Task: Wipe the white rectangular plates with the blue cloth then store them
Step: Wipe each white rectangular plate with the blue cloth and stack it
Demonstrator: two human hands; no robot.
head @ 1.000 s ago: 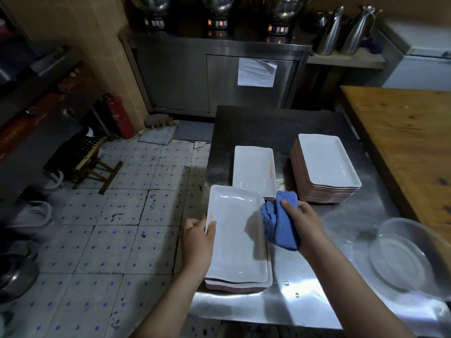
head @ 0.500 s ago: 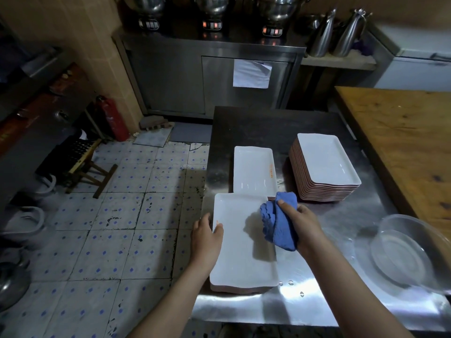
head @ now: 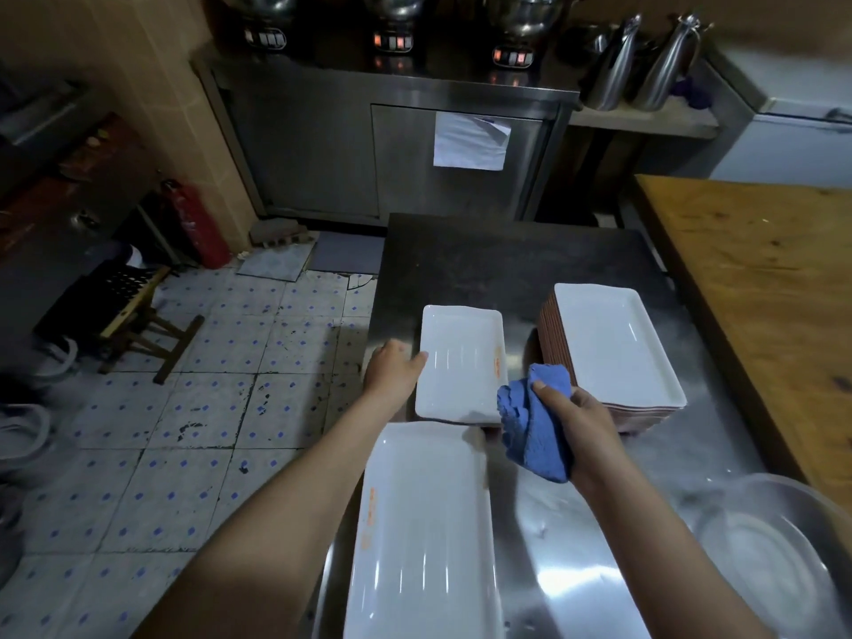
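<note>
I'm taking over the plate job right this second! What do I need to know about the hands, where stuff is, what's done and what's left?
Left hand holds the middle plate by its left rim. Right hand grips the blue cloth.
Near plate lies at the front of the steel table; the tall stack stands to the right.
Done: cannot tell which plates are wiped.
Left: wipe the rest, then store them all; none is put away yet.

2 arms bare up to frame edge; left hand point(head: 394, 373), right hand point(head: 582, 428) bare as well.
</note>
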